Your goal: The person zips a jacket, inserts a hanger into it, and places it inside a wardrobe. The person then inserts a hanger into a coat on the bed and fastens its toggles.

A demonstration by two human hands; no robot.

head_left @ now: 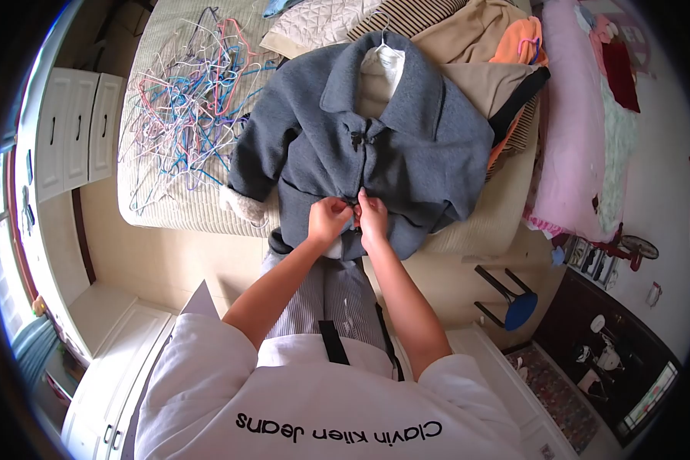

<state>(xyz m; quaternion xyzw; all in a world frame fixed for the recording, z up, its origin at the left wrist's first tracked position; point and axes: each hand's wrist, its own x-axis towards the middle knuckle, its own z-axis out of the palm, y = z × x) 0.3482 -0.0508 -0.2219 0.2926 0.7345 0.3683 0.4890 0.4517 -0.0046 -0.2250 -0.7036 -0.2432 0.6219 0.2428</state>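
Observation:
A dark grey coat (307,153) with a wide collar lies on the bed, a white hanger (384,50) inside its neck. A toggle fastening (356,138) shows at the chest. Lower on the front opening, my left hand (330,219) and my right hand (372,215) are close together, fingers pinched on the coat's front edge. The small part between the fingertips is mostly hidden. Pale fleecy lining (245,205) shows at the sleeve end on the left.
Tangled hangers (192,107) cover the bed's left side. Folded clothes (468,34) lie beyond the coat. A blue-topped stool (520,310) stands on the floor at the right, near a pink-covered bed (567,130). White cabinets (54,138) line the left.

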